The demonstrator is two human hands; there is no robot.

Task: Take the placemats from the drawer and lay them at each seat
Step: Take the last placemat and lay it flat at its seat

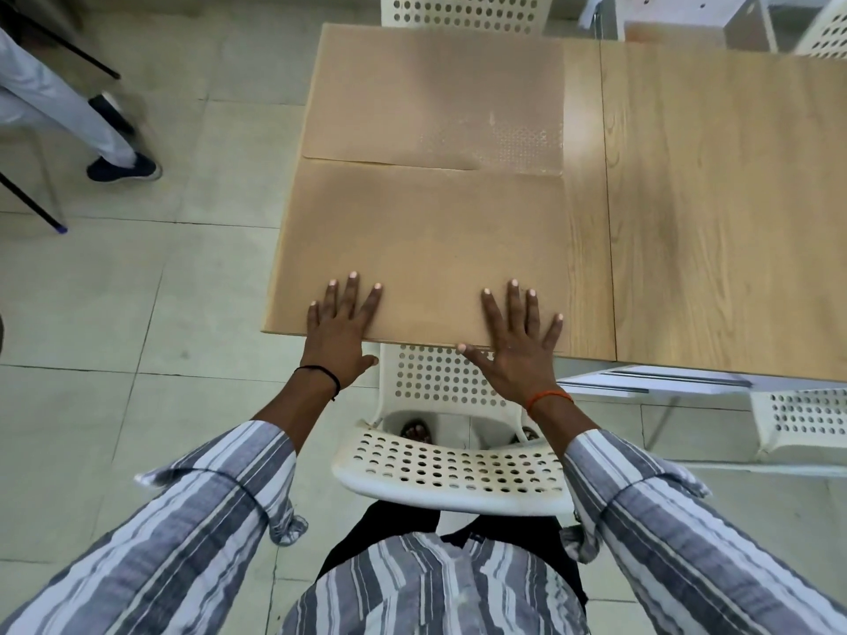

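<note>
Tan near placemat (pixel 426 249): flat at the wooden table (pixel 715 213) front edge, plain
Far placemat (pixel 431 93): touching it, opposite seat
Left hand (pixel 341 332): fingers spread, pressing down
Right hand (pixel 520 341): splayed flat too
White chair (pixel 453 469): just below
Writing: none readable

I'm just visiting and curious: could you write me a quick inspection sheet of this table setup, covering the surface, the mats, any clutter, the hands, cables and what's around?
Surface: wooden table, two tops butted together; right top bare.
Job's things: near placemat flat at the near seat; far placemat beyond it, their edges meeting, a pale worn patch at its right.
Clutter: nothing seen.
Hands: left hand and right hand open, fingers spread, palms down on the near placemat's front edge.
Cables: nothing seen.
Surroundings: white perforated chair below the hands, far chair opposite, another person's legs at left, tiled floor.
</note>
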